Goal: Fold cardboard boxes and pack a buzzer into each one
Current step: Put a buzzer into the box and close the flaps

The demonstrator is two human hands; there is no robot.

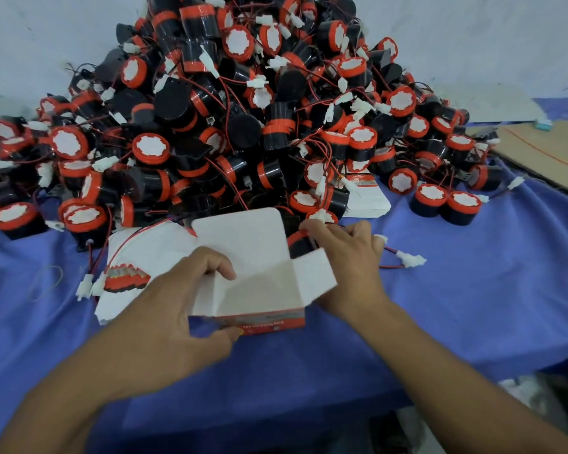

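Note:
An open white cardboard box (259, 283) with a red printed front stands on the blue cloth, its lid flap up and side flaps spread. My left hand (174, 299) grips the box's left side, thumb on the front and fingers over the rim. My right hand (348, 257) reaches behind the box's right flap and its fingers curl round a black buzzer with a red rim (300, 244), mostly hidden. That buzzer's red wire and white connector (410, 259) trail to the right.
A tall heap of black and red buzzers (230, 109) with white connectors fills the table behind the box. Flat unfolded boxes (135, 257) lie left of it, more (368, 198) under the heap. A brown cardboard sheet (545, 152) lies far right.

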